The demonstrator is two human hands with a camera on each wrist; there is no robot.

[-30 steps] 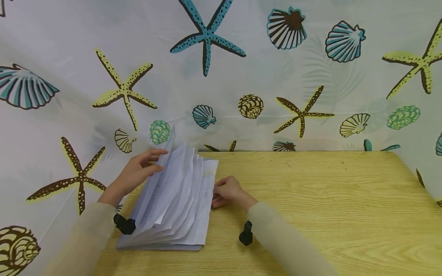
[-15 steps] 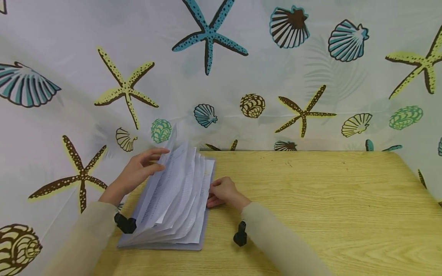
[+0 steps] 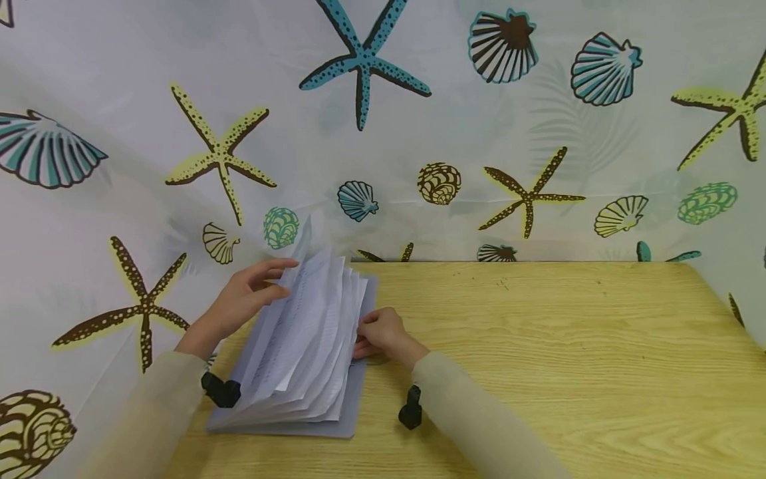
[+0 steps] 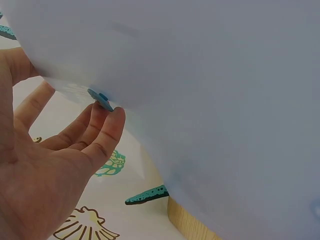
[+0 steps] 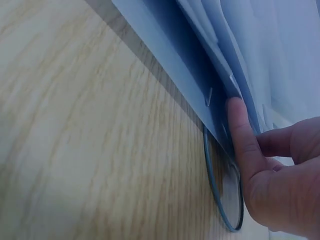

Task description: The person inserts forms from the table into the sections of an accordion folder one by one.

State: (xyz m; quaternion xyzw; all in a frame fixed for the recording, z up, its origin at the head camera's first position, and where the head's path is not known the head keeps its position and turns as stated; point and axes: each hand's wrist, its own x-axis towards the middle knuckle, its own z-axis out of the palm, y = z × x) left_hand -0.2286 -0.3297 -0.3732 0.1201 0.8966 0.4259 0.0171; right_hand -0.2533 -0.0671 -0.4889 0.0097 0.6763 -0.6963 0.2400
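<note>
A pale blue-grey document folder (image 3: 353, 409) lies on the left of the table, with several printed sheets (image 3: 320, 352) fanned upward inside it. My left hand (image 3: 242, 296) holds the raised front cover (image 4: 210, 90) by its outer edge; in the left wrist view its fingertips touch a small blue button (image 4: 101, 99) on that cover. My right hand (image 3: 385, 332) pinches the right edge of the sheets between thumb and fingers, above the folder's back cover. In the right wrist view a dark elastic loop (image 5: 214, 187) sticks out from the back cover below the hand.
The wood-grain table (image 3: 538, 366) stretches to the right of the folder. Behind and left hangs a white cloth (image 3: 407, 133) printed with starfish and shells. Small black wrist devices (image 3: 410, 407) sit at both cuffs.
My right hand has moved left with the edges of the lower sheets, baring a strip of the back cover. The left hand keeps the front cover raised, nearly unmoved.
</note>
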